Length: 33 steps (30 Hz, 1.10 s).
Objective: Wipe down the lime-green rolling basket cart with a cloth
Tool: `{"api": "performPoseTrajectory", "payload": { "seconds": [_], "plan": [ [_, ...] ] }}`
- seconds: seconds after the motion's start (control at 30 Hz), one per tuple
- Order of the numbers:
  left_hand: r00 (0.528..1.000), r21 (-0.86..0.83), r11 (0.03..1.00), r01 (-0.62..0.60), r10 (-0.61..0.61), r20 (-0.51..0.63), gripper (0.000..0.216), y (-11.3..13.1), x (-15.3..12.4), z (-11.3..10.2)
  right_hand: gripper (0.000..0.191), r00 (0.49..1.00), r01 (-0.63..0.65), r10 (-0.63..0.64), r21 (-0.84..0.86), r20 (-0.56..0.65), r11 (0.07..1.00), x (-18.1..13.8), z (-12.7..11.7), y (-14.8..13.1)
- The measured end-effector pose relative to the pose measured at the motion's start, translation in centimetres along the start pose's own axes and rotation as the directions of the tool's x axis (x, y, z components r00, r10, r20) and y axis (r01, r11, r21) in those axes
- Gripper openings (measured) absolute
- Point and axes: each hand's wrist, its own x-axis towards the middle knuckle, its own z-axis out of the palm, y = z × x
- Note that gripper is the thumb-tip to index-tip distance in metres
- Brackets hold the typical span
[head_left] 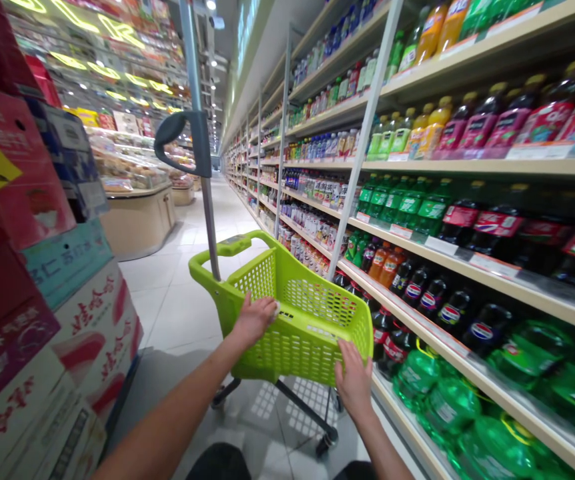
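Observation:
A bright green plastic shopping cart (297, 347) with perforated walls stands in front of me, its inside bare where I can see it. My left hand (255, 321) is at the near rim, on the left, its fingers closed together around a small white thing (276, 310) too small to name. At the near right corner of the cart, my right hand (354, 375) lies against the outer wall, fingers stretched and somewhat apart, tips at the rim. A grey handle (187, 143) on a metal pole (207, 220) rises from the cart's left end.
Shelves of drink bottles (432, 293) run along the right, with large green bottles (447, 400) at the bottom. Stacked cartons (92, 320) line the left. A rounded display counter (140, 220) stands farther back. The tiled aisle (227, 207) stretches ahead; cart wheels (326, 440) rest on the floor.

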Motion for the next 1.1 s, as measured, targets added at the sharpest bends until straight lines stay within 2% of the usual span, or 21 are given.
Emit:
{"api": "performPoseTrajectory", "payload": {
  "seconds": [0.1,0.17,0.23,0.37,0.4,0.47,0.53,0.6,0.67,0.73,0.87,0.93,1.0,1.1],
  "plan": [
    [0.98,0.079,0.983,0.168,-0.158,-0.119,0.027,-3.3,0.0,-2.1,0.044,0.999,-0.008,0.008,0.005,-0.033,1.0,-0.1,0.4,0.0],
    [0.97,0.1,0.973,0.207,-0.192,-0.146,0.027,-3.6,-0.1,-2.2,0.044,0.998,-0.011,0.011,0.009,-0.054,1.0,-0.2,0.7,-0.2],
    [0.985,0.082,0.985,0.151,-0.143,-0.099,0.026,-1.9,-0.2,-1.0,0.045,0.998,-0.012,0.012,0.01,-0.069,1.0,-0.3,0.9,-0.3],
    [0.999,-0.01,0.999,-0.044,0.045,0.03,0.025,3.3,0.1,2.4,0.045,0.998,0.006,-0.006,0.009,-0.065,1.0,-0.2,0.9,0.0],
    [0.996,-0.019,0.997,-0.08,0.081,0.041,0.024,3.9,0.3,2.7,0.045,0.998,0.01,-0.01,0.007,-0.058,1.0,-0.1,0.8,0.1],
    [0.995,-0.014,0.995,-0.096,0.097,0.029,0.022,3.6,0.5,2.4,0.045,0.999,0.009,-0.009,0.003,-0.046,1.0,0.0,0.6,0.3],
    [1.0,0.012,1.0,-0.008,0.009,-0.024,0.022,1.8,0.6,1.4,0.045,0.999,-0.001,0.001,0.0,-0.042,1.0,0.0,0.6,0.4],
    [0.988,0.035,0.991,0.129,-0.126,-0.089,0.024,-0.1,0.7,0.4,0.046,0.999,-0.015,0.015,0.0,-0.051,1.0,0.1,0.7,0.4],
    [0.976,0.038,0.98,0.193,-0.188,-0.106,0.026,-0.5,0.6,0.3,0.046,0.998,-0.028,0.028,-0.001,-0.065,1.0,0.0,0.9,0.4],
    [0.989,0.017,0.99,0.138,-0.137,-0.048,0.025,1.2,0.6,1.2,0.047,0.998,-0.027,0.026,-0.007,-0.064,1.0,-0.1,1.1,0.5],
    [0.991,-0.064,0.994,-0.085,0.091,0.097,0.026,6.5,0.8,3.6,0.049,1.0,0.02,-0.02,-0.023,-0.007,1.0,-0.2,1.2,1.3],
    [0.983,-0.087,0.987,-0.139,0.148,0.107,0.024,7.3,0.9,3.6,0.049,1.0,0.026,-0.026,-0.032,0.014,0.999,-0.2,1.0,1.6],
    [0.991,-0.076,0.991,-0.107,0.113,0.069,0.021,5.9,0.9,2.8,0.049,1.0,0.012,-0.011,-0.037,0.008,0.999,-0.2,0.8,1.5],
    [0.997,-0.034,0.997,0.069,-0.07,-0.034,0.024,2.1,0.9,1.2,0.048,0.999,-0.004,0.003,-0.031,-0.039,1.0,-0.2,0.6,1.2]
  ]
}}
